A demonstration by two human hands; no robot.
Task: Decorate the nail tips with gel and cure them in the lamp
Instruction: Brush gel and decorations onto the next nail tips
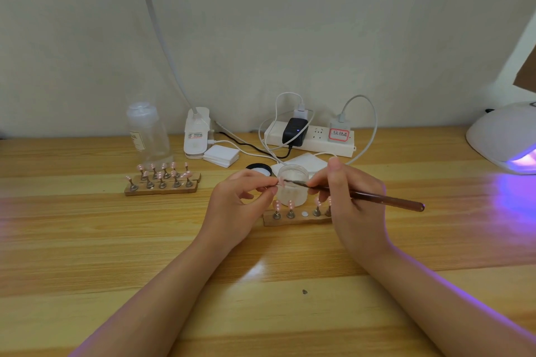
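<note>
Wooden desk [87,240] holds, at far left, a clear bottle [148,133] (its label too blurred to read), with two nail-tip stands [162,182] before it carrying about ten pink tips. Centre, the left hand [240,206] pinches one pink nail tip [280,181] in front of a frosted jar [293,185]. The right hand [351,206] grips a brown brush [377,197], bristles touching that tip. A third stand [295,219] below shows four tips and one bare spot. Behind, a power strip [313,139] bears an unreadable red-framed label. Far right, the curing lamp [504,139] glows violet.
</note>
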